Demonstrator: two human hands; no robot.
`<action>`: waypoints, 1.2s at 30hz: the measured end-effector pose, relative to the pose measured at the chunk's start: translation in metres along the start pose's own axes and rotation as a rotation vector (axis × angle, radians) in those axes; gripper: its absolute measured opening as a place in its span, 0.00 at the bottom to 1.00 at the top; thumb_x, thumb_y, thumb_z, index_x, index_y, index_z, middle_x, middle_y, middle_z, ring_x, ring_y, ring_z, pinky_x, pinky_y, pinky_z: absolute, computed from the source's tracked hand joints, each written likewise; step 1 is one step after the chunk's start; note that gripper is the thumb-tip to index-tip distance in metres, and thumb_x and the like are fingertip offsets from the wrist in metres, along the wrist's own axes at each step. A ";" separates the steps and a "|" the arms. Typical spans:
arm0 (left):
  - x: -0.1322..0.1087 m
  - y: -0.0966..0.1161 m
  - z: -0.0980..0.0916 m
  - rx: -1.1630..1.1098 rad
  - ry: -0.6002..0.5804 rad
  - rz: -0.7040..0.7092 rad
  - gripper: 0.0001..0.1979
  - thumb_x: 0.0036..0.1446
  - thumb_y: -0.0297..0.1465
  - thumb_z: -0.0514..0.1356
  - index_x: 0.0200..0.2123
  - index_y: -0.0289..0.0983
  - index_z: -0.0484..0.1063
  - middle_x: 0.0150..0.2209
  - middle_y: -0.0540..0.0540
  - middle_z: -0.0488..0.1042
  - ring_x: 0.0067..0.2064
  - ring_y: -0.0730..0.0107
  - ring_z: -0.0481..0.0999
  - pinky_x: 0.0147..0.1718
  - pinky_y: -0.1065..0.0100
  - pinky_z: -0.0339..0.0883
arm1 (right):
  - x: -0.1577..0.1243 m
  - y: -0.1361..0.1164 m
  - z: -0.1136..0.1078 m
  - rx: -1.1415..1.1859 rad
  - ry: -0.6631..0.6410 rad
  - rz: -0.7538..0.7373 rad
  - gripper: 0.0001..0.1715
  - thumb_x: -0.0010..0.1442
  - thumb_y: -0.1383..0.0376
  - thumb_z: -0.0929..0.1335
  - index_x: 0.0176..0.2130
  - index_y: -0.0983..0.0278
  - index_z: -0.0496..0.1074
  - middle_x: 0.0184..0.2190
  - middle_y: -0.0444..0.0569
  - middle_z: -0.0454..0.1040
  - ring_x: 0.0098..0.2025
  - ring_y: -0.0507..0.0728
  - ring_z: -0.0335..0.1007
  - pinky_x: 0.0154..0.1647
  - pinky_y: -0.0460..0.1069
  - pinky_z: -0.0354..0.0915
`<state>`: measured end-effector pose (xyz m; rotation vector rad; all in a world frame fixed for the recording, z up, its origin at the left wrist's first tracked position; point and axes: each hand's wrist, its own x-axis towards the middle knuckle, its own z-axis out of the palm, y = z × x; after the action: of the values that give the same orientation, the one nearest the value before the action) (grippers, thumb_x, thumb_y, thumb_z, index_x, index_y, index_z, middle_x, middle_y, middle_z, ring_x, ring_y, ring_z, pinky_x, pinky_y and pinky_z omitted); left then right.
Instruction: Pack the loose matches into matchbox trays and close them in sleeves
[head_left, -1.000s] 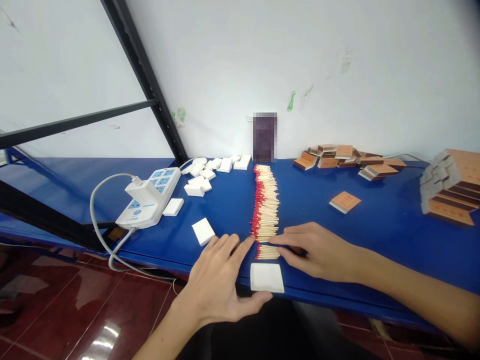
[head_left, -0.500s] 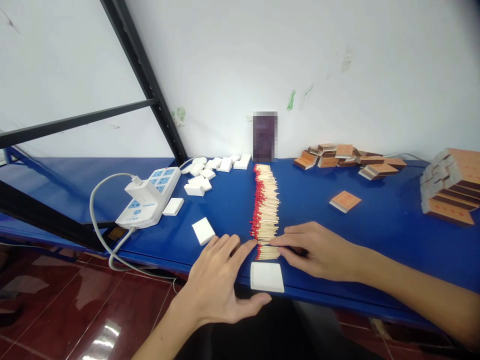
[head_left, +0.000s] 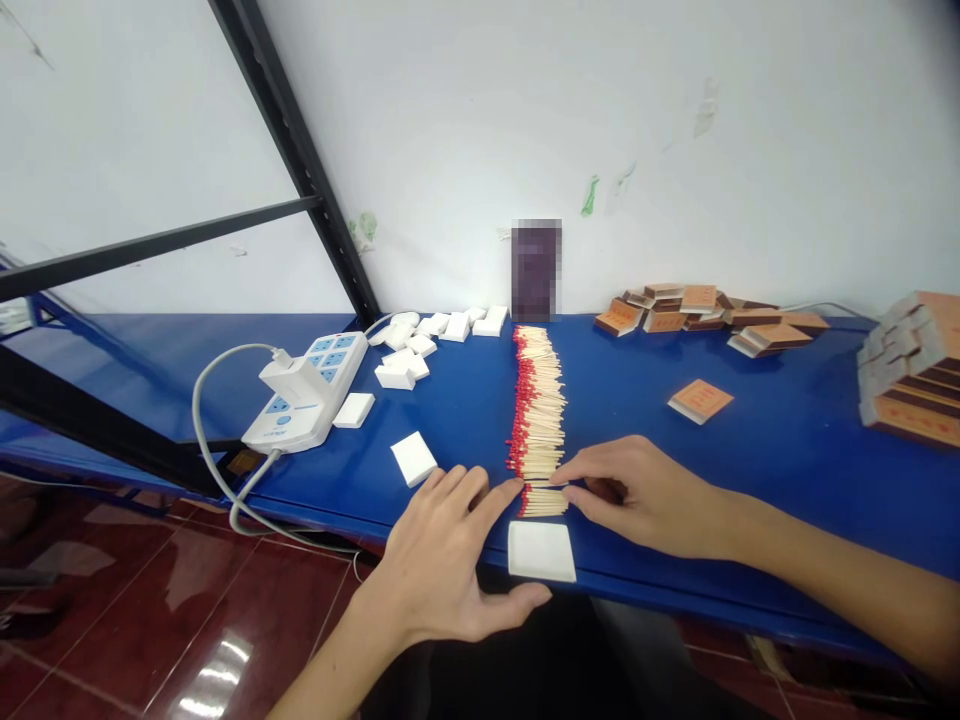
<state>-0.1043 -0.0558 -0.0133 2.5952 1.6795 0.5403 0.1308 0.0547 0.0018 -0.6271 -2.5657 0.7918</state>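
Observation:
A long row of red-headed matches (head_left: 541, 400) runs away from me across the blue table, heads to the left. A small group of matches (head_left: 544, 501) lies at its near end, split off by a narrow gap. My left hand (head_left: 442, 560) is open, its index fingertip touching the match heads by that gap and its thumb stretched out below. From the right, my right hand (head_left: 637, 495) puts its index fingertip on the stick ends at the gap; the thumb tip rests beside the small group, apart from the index. An empty white matchbox tray (head_left: 541, 552) lies just below, between my hands.
More white trays (head_left: 414, 458) are scattered at the left, by a power strip (head_left: 307, 395) with a cable. Orange matchbox sleeves (head_left: 701, 400) lie at the right and back, with a stack (head_left: 911, 375) far right. A pixelated dark object (head_left: 536, 270) stands against the wall.
The whole view has shifted slightly. My right index finger has drawn back a little to the right along the matchsticks. My left hand stays by the match heads.

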 end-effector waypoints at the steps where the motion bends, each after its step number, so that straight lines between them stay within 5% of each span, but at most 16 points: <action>1: 0.000 0.000 0.000 -0.003 -0.006 -0.003 0.39 0.49 0.55 0.64 0.59 0.38 0.70 0.48 0.39 0.73 0.48 0.46 0.75 0.51 0.43 0.69 | 0.000 0.000 0.000 -0.005 0.000 0.004 0.12 0.65 0.68 0.65 0.33 0.63 0.77 0.24 0.43 0.75 0.23 0.50 0.66 0.27 0.45 0.59; 12: 0.001 0.001 -0.002 -0.010 -0.018 -0.006 0.38 0.50 0.55 0.64 0.59 0.39 0.69 0.48 0.40 0.72 0.48 0.47 0.74 0.51 0.44 0.68 | 0.002 0.001 -0.003 -0.107 0.004 0.067 0.12 0.58 0.71 0.64 0.35 0.65 0.78 0.18 0.40 0.66 0.20 0.49 0.60 0.23 0.44 0.56; 36: 0.003 0.001 -0.001 -0.018 -0.008 0.000 0.35 0.51 0.55 0.64 0.56 0.40 0.71 0.48 0.40 0.74 0.48 0.47 0.74 0.50 0.45 0.68 | 0.000 -0.001 0.000 -0.106 -0.037 0.000 0.12 0.65 0.62 0.67 0.38 0.63 0.80 0.21 0.41 0.67 0.22 0.50 0.60 0.26 0.46 0.55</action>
<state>-0.1029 -0.0535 -0.0113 2.5815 1.6641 0.5414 0.1300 0.0541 0.0022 -0.6499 -2.6555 0.6765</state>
